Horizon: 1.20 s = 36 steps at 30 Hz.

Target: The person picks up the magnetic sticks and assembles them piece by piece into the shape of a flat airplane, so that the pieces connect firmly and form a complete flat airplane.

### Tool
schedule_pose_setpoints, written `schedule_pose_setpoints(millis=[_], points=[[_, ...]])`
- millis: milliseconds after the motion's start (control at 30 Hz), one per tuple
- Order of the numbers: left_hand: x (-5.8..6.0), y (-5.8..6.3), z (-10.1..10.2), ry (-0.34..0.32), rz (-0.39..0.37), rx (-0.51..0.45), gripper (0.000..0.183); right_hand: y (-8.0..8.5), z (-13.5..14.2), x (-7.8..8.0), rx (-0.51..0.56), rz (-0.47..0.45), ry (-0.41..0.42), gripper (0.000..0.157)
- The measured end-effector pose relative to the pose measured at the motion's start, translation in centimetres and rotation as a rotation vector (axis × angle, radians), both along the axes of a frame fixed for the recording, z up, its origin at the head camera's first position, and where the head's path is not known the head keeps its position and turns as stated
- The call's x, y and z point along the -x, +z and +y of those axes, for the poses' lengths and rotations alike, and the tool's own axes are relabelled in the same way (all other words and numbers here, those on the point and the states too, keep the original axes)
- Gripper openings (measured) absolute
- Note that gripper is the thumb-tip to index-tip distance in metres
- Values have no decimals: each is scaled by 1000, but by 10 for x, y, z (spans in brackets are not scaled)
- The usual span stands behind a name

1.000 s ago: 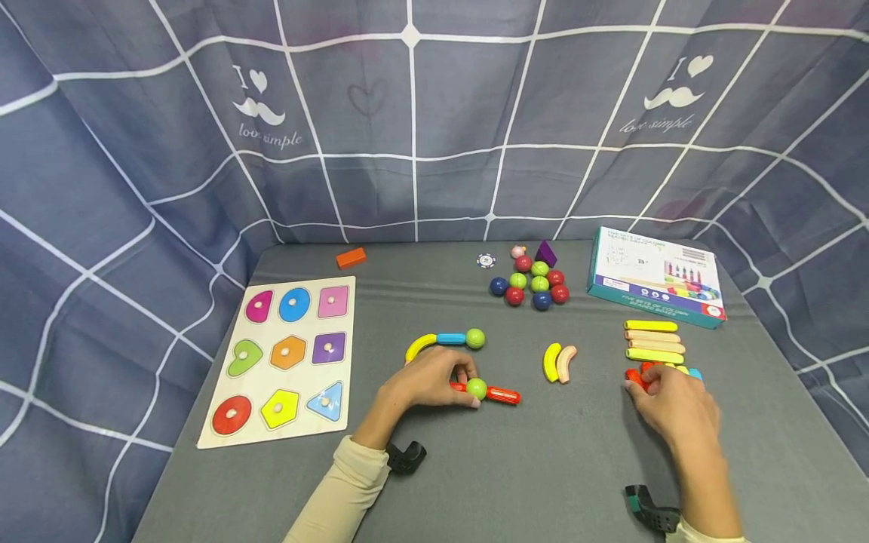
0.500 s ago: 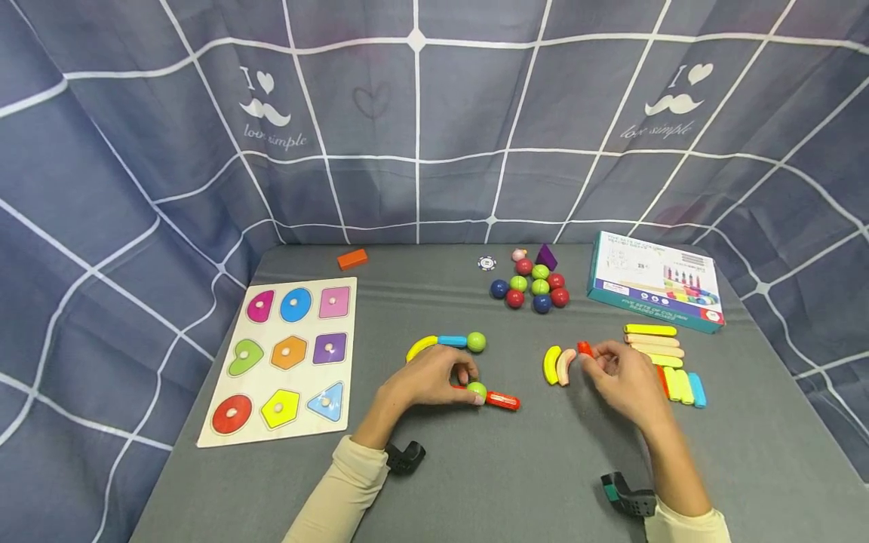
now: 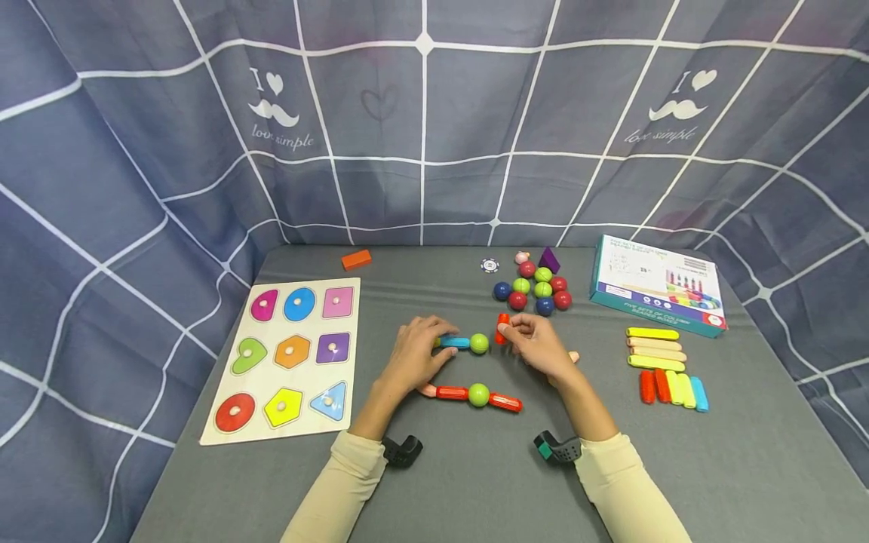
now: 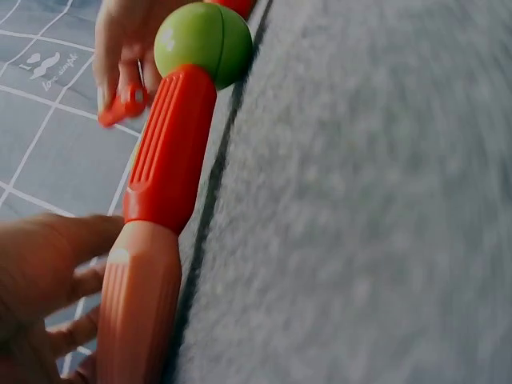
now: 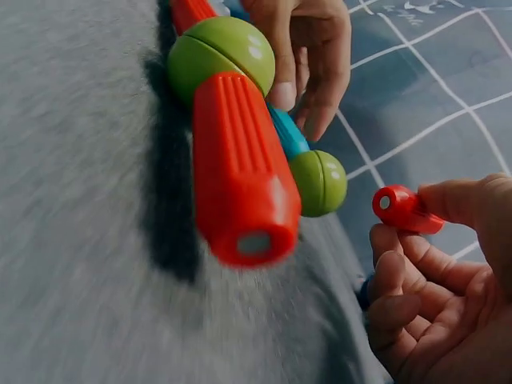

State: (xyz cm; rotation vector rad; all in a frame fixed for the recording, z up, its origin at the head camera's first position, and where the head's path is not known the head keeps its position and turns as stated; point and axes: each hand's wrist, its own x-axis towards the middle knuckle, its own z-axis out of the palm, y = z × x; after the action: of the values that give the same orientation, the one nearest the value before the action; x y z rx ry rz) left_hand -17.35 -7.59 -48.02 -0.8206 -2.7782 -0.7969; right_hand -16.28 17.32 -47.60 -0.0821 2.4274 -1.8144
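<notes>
My right hand [image 3: 539, 343] pinches a short red magnetic stick [image 3: 502, 329] between thumb and fingers; a silver disc shows in its end [image 5: 385, 203]. My left hand [image 3: 417, 351] holds the row made of a blue stick [image 3: 456, 342] and a green ball [image 3: 479, 344], thumb and fingers on either side of the blue stick. That hand mostly hides the curved yellow piece. Nearer me lies a second row: a pink piece [image 4: 136, 312], a red stick [image 4: 170, 148], a green ball [image 3: 478, 395] and another red stick [image 3: 505, 403].
Several coloured balls [image 3: 521, 286] cluster behind, near a purple wedge [image 3: 549, 260] and a chip [image 3: 489, 265]. At right are a box [image 3: 658, 283], long sticks [image 3: 653, 333] and short sticks [image 3: 672, 388]. A shape puzzle board [image 3: 281, 358] lies left; an orange block [image 3: 356, 259] sits behind.
My right hand has taken a red stick from the right-hand group and carried it left beside the far green ball. My left hand has let go of the near row and moved to the blue stick.
</notes>
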Motion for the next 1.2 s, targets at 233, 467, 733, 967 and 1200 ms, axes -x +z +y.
schedule_pose_setpoints(millis=[233,467,733,967,1200], points=[[0,-9,5,-3,-20,15,23,-11,-12,20,50,-79,-28,33],[-1,-9,8,6,-18,6,20,-15,-17,25,22,-97,-25,31],[1,-8,8,17,-27,9,20,-16,-20,28,-54,-85,-43,28],[1,-7,7,9,-37,2,18,-12,-19,24,-94,-69,-23,26],[0,-6,4,15,-38,18,19,2,6,7,-234,55,-44,24]])
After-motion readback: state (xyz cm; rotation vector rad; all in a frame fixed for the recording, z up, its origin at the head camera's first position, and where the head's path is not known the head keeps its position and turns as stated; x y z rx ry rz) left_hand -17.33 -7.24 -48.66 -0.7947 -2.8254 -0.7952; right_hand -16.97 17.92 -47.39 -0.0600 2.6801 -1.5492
